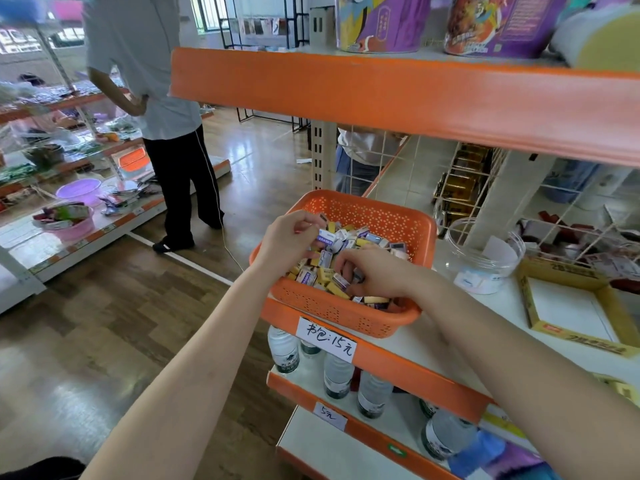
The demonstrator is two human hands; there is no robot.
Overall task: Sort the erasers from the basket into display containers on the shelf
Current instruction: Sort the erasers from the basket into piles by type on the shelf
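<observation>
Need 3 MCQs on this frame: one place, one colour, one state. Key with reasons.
1. Where is the clear jar relative to the basket?
A. inside it
B. right of it, on the same shelf
C. under it

2. The basket's colour?
A. orange
B. purple
C. green

3. The left hand?
A. flat on the shelf
B. hanging idle
C. pinching erasers over the basket

Key: 1B, the jar stands beside the basket's right wall; 2A, its walls are orange; 3C, fingers curl round white-purple erasers.
</observation>
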